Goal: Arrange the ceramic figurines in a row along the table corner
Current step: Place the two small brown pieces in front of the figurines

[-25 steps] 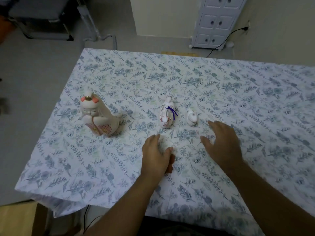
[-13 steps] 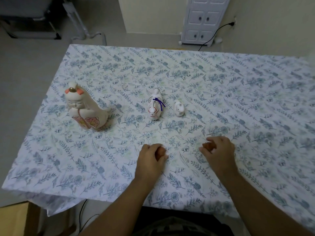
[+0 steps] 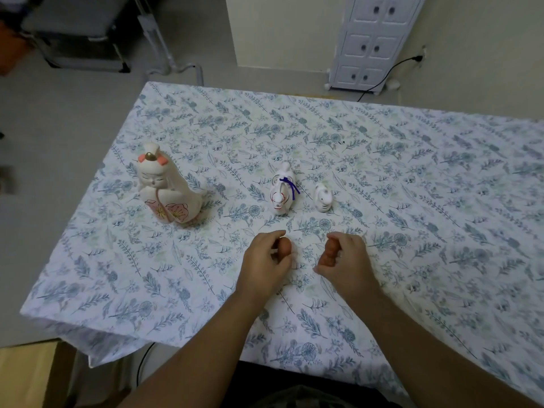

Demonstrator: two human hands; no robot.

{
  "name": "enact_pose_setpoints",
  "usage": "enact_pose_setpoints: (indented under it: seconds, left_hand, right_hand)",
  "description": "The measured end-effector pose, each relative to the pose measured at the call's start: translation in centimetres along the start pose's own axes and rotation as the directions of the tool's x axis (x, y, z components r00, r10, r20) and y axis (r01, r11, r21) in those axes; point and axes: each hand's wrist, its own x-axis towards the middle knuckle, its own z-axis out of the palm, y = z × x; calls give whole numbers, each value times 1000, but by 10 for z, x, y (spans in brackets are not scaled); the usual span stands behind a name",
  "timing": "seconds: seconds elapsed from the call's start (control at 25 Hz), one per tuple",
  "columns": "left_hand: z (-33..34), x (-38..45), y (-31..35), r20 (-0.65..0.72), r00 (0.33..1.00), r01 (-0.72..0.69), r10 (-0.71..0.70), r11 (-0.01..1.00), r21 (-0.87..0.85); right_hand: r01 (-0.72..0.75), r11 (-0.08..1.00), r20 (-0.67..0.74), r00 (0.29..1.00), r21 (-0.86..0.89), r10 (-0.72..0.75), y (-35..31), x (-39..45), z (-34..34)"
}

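A tall white doll figurine (image 3: 167, 187) with pink flowers stands at the left of the table. A white animal figurine (image 3: 282, 193) with a purple ribbon stands mid-table, and a tiny white figurine (image 3: 322, 198) is just right of it. My left hand (image 3: 266, 263) is closed around a small brown figurine (image 3: 284, 246), of which only the top shows. My right hand (image 3: 346, 260) grips another small brown figurine (image 3: 329, 251), mostly hidden by the fingers. Both hands hover in front of the white figurines.
A floral tablecloth (image 3: 412, 201) covers the table; its left edge and near-left corner hang over the floor. A white drawer cabinet (image 3: 374, 39) with a black cable stands beyond the far edge. Grey furniture (image 3: 76, 30) sits at the far left.
Both hands closed on small brown figurines near the table's front and have lifted them forward, closer to the white figurines. The other figurines have not moved.
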Motion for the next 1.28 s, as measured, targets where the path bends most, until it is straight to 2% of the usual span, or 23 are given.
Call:
enact_pose_setpoints:
  seconds: [0.16, 0.24, 0.48, 0.6, 0.8, 1.08, 1.16, 1.28]
  left_hand:
    - [-2, 6, 5, 11, 999, -46, 46, 998, -40]
    - [-2, 5, 3, 27, 999, -21, 22, 999, -46]
    - [2, 0, -5, 91, 996, 18, -18, 1000, 0]
    - [1, 2, -5, 96, 995, -3, -1, 999, 47]
    - [-2, 3, -9, 201, 980, -17, -1, 996, 91]
    - [-8, 0, -7, 247, 969, -6, -12, 997, 74]
    - [-15, -5, -7, 239, 971, -11, -11, 996, 90]
    - [-39, -18, -12, 115, 993, -36, 25, 995, 98]
  right_hand:
    - [93, 995, 76, 993, 31, -95, -15, 6, 3]
    - [174, 984, 65, 983, -38, -172, -16, 9, 6]
    - [296, 933, 131, 953, -206, -274, 7, -1, 15]
    - [268, 948, 84, 963, -170, -258, 11, -1, 17]
    - [147, 982, 56, 988, -118, -141, 3, 4, 18]
    - [78, 982, 82, 995, -175, -64, -5, -1, 15]
    - [133, 970, 59, 991, -204, -124, -10, -10, 12]
    - [363, 870, -10, 922, -334, -388, -32, -30, 13]
